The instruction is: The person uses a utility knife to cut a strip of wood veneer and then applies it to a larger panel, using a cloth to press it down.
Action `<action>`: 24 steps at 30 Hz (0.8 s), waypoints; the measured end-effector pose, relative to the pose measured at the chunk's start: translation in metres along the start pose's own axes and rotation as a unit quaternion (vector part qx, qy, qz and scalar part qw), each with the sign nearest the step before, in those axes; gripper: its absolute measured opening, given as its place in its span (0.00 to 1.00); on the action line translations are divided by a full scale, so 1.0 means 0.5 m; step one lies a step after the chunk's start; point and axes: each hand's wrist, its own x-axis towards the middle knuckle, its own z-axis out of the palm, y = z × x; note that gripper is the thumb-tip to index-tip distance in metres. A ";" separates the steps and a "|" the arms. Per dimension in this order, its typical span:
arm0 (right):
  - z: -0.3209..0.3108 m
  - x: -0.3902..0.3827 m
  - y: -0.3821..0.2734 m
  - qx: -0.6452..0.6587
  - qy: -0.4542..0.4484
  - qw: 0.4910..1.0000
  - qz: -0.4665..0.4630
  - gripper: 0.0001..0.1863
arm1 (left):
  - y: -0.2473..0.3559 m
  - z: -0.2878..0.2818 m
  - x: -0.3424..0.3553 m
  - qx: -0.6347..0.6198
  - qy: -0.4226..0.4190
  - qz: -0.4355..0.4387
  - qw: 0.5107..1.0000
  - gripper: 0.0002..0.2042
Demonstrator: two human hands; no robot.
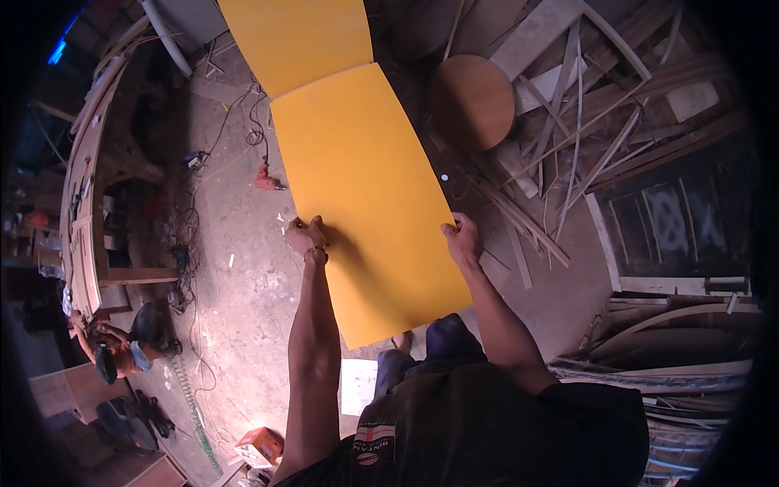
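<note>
A large yellow sheet [365,178] stretches out in front of me, its near end close to my legs. My left hand [307,237] grips its left edge, thumb on top and the other fingers out of sight beneath. On the opposite edge my right hand [463,240] pinches the sheet the same way. Beyond its far edge lies a second yellow panel [300,40], with a thin pale line where the two meet; whether they are joined I cannot tell. What bears the sheet from below is hidden.
On the floor left of the sheet lies a red power drill [268,178] with its cord. A cluttered wooden workbench [89,203] runs along the left, a person [122,345] near its end. Right are a round brown board [471,102], scrap wood strips [560,154] and a dark panel [682,223].
</note>
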 end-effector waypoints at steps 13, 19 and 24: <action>0.025 0.053 0.032 0.032 0.008 0.999 -0.020 0.14 | 0.006 0.012 0.016 0.027 0.016 -0.010 0.999 0.21; 0.028 0.076 0.082 0.048 0.006 0.998 -0.042 0.14 | -0.018 0.027 0.028 0.047 0.030 -0.019 0.998 0.25; 0.036 0.109 0.097 0.027 -0.025 0.997 -0.072 0.17 | -0.045 0.029 0.058 0.069 -0.015 0.000 0.998 0.25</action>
